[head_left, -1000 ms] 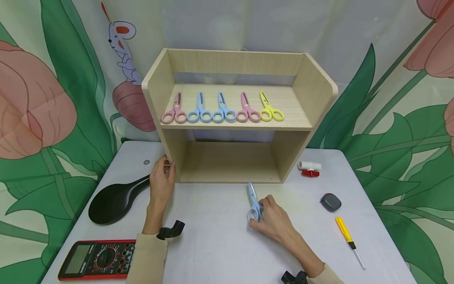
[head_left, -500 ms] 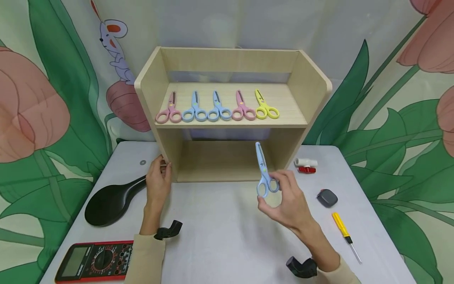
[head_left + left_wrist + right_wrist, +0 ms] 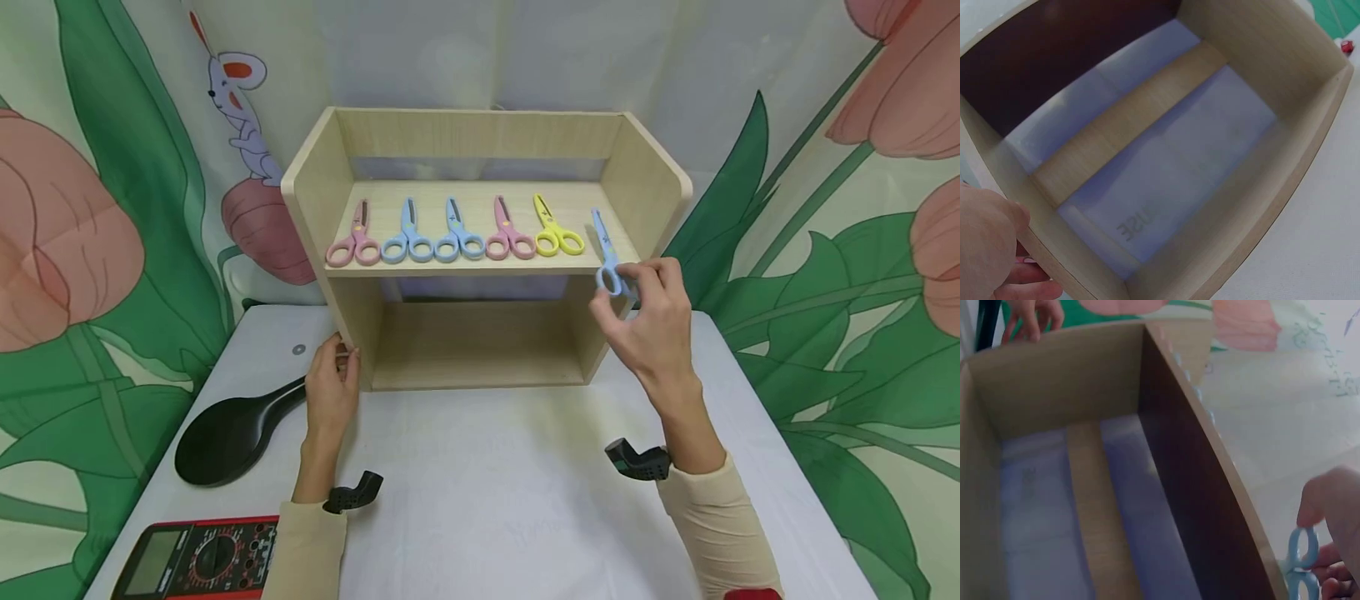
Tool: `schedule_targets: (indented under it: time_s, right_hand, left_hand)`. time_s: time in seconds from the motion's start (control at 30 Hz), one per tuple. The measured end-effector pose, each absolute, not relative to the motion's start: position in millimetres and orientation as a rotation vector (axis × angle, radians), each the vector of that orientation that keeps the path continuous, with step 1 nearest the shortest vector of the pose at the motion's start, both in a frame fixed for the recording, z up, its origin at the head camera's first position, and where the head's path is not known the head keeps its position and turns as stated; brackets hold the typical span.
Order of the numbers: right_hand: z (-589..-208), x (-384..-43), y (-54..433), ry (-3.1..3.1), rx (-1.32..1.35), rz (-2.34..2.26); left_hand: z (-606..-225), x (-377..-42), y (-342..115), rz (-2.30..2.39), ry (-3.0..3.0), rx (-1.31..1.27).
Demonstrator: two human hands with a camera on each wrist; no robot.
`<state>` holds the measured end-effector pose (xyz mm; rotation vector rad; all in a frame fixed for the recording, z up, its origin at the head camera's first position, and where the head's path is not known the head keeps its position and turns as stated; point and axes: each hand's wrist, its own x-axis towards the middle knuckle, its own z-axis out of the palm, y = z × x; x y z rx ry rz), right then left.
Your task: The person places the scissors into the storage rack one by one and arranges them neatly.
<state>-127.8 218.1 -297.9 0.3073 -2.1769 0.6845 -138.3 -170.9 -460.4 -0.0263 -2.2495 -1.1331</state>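
Observation:
My right hand [image 3: 652,321] pinches light blue scissors [image 3: 606,252] by the handle loops, at the right end of the two-level wooden shelf [image 3: 647,179]. Their blades point toward the back, over the upper board; whether they touch it I cannot tell. To their left, side by side on that board, lie yellow scissors [image 3: 547,218], pink scissors [image 3: 503,217], two pairs of blue scissors [image 3: 455,221] and another pink pair. My left hand [image 3: 332,392] grips the lower front edge of the shelf's left side panel [image 3: 1054,259]; some fingers are hidden behind it.
Left of the shelf lies a black ladle-like utensil [image 3: 225,442], beside a small grey disc [image 3: 298,350]. A red-and-black multimeter [image 3: 213,558] sits at the front left. The white tabletop [image 3: 480,500] extends before the shelf. A red item [image 3: 752,594] shows at the bottom edge.
My right hand has lifted the blue scissors off the tabletop and carried them up and rightward to the upper board's right end. My left hand stays at the side panel.

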Motion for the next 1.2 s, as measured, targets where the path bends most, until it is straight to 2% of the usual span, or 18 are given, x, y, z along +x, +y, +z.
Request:
schedule_targets:
  time_s: [0.37, 0.73, 1.0, 1.2]
  right_hand:
    - [-292, -159, 207, -2.213, 0.278, 0.639]
    - [-294, -165, 206, -2.276, 0.281, 0.527]
    - [-305, -150, 207, -2.116, 0.365, 0.659]
    - [-326, -131, 208, -2.044, 0.532, 0.681]
  left_hand:
    - [-459, -137, -172, -1.141, -2.243, -0.018]
    - [-458, -137, -173, -1.149, -2.261, -0.015]
    - [-434, -121, -174, -1.058, -2.301, 0.045]
    - [-408, -106, -168, -0.953, -2.171, -0.165]
